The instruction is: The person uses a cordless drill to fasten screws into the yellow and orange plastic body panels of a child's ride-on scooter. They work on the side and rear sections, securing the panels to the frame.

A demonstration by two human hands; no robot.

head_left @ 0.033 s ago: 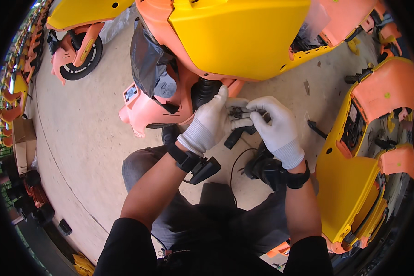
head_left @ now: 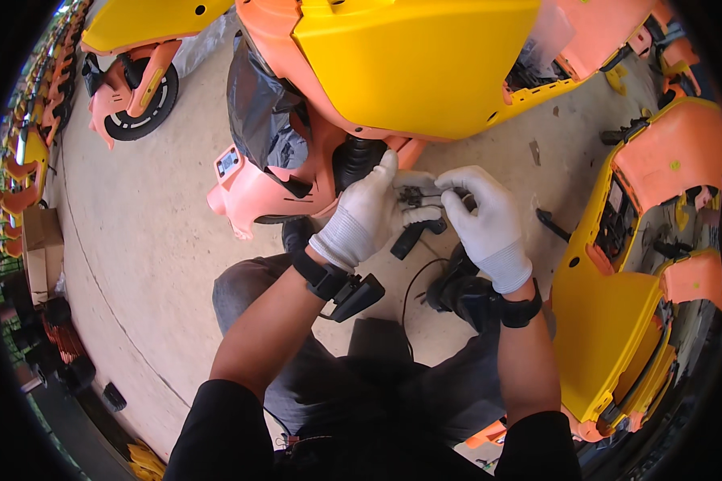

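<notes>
My left hand (head_left: 369, 210), in a white knit glove, is cupped palm up in front of the vehicle's pink front wheel cover. Several small dark pieces that look like screws (head_left: 411, 196) lie across its fingers. Close on the right, my right hand (head_left: 489, 220), gloved the same way, has thumb and forefinger bent toward these pieces. A thin dark piece shows at its fingertips; its exact kind is too small to make out. Below the hands is a black angled object (head_left: 411, 239), partly hidden, perhaps a tool's handle.
A yellow and pink scooter body (head_left: 417, 72) stands just ahead, with a black plastic bag (head_left: 257, 104) hanging on it. Another yellow and pink body (head_left: 610, 337) is at the right. A wheel (head_left: 148, 104) shows far left. A black cable (head_left: 407, 301) runs between my legs.
My right hand has shifted slightly right and away from the small pieces in my left hand. The left hand stays in place.
</notes>
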